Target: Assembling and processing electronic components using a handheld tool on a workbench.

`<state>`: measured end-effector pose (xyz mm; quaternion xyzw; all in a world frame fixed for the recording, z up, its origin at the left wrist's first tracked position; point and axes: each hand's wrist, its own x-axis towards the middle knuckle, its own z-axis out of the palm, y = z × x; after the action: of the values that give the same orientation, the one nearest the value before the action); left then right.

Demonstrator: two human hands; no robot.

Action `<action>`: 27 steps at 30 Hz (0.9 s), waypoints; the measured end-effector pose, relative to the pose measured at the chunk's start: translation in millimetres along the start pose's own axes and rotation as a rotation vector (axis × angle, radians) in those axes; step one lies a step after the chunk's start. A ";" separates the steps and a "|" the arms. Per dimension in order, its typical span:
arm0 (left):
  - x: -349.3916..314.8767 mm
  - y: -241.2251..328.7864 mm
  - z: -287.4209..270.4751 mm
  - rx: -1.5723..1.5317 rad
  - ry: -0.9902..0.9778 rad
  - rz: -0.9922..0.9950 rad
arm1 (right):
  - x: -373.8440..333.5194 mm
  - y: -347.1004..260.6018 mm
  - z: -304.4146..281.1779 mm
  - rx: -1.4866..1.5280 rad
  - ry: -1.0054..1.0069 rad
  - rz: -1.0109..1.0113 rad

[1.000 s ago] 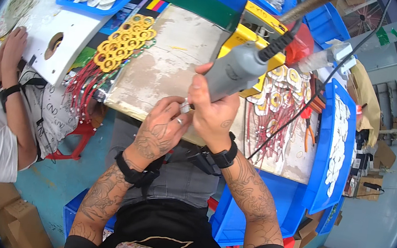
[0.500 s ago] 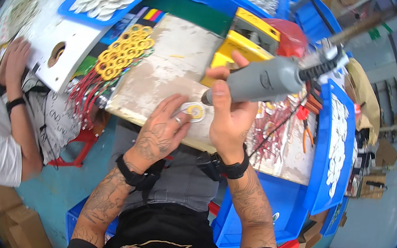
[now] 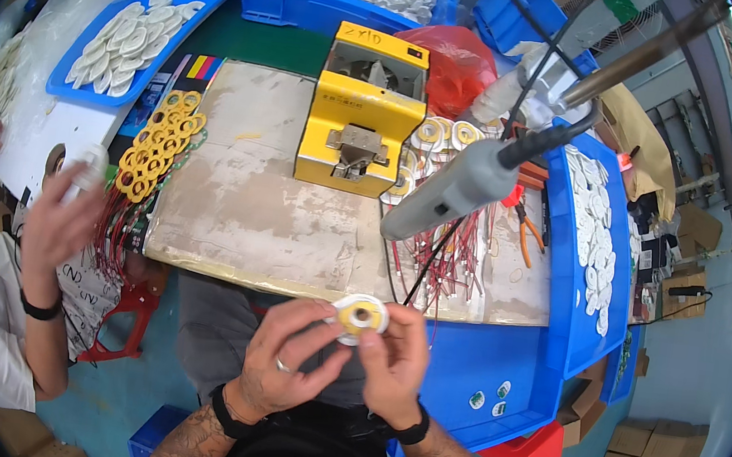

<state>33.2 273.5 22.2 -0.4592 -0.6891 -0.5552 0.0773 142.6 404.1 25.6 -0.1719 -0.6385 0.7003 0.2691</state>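
Stained worktop [image 3: 249,214] spans the head view, its front edge just beyond my hands; a yellow machine [image 3: 359,102] stands toward its far side. Grip state: narrow, loaded on both sides. My left hand [image 3: 288,358] pinches the left rim of a white-and-yellow disc [image 3: 374,314]; my right hand [image 3: 394,374] holds the right rim with thumb and finger. Disc position: directly between both hands, equally near each. Axis: near-round outline, no long axis distinguishable; holed face turned up toward me. Grey tool [image 3: 453,192] hangs ahead and slightly right, apart from the disc, nose angled down-left; my right hand is nearer it.
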 end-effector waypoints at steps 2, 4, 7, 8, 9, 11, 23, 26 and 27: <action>2.0 2.7 -1.6 -0.013 -0.013 0.044 | 19.3 -21.3 -26.4 -0.161 0.105 -0.217; 4.7 -1.5 -9.3 -0.011 -0.002 0.017 | 64.1 -41.6 -64.2 -0.357 0.276 -0.394; 8.6 -16.9 -16.1 0.092 0.011 -0.119 | 157.8 -56.2 -128.0 -0.415 0.282 -0.292; 8.8 -21.9 -17.0 0.077 -0.004 -0.175 | 195.8 -50.3 -142.3 -0.537 0.278 -0.288; 8.5 -26.7 -17.3 0.070 -0.013 -0.140 | 225.0 -43.8 -155.4 -0.665 0.286 -0.243; 7.4 -34.8 -17.9 0.111 -0.036 -0.205 | 260.3 -27.5 -175.5 -0.863 0.267 -0.174; 0.5 -44.2 -12.5 0.160 -0.094 -0.360 | 297.0 -8.8 -187.7 -1.318 0.260 -0.181; 0.6 -45.2 -12.4 0.172 -0.108 -0.341 | 293.4 -15.6 -187.7 -1.027 0.228 -0.045; 0.6 -45.8 -12.6 0.182 -0.109 -0.330 | 291.3 -18.1 -187.4 -1.027 0.213 -0.048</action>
<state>-5.1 265.0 -4.6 -0.3604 -0.8055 -0.4703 -0.0112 23.0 728.8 49.9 -0.3372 -0.8723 0.2696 0.2295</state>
